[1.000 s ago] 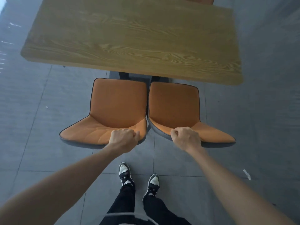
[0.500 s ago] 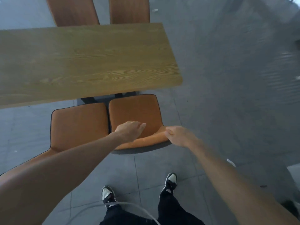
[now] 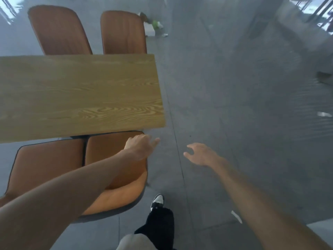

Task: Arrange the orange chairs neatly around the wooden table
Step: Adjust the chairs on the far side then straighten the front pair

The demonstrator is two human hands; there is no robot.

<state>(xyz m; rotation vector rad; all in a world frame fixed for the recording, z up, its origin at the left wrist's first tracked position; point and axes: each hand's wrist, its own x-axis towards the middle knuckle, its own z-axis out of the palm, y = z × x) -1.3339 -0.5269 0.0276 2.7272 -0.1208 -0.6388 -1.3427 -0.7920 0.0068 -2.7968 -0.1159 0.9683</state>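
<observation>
Nothing is being held: the left hand [image 3: 139,147] is being kept open over a chair [image 3: 115,168], the right hand [image 3: 201,156] open beside it.

The counter [image 3: 77,94] fills the left half of the view and covers the front parts of two near orange chairs [image 3: 115,154], which stand just beside each other. Two more chairs [image 3: 59,31] stand close together at the far edge. To the right of the counter the grey floor [image 3: 234,105] is wide and open; both hands [image 3: 142,147] hang at its border. Some litter [image 3: 153,26] lies on the far floor, and a small white scrap [image 3: 237,216] lies near the right arm.
</observation>
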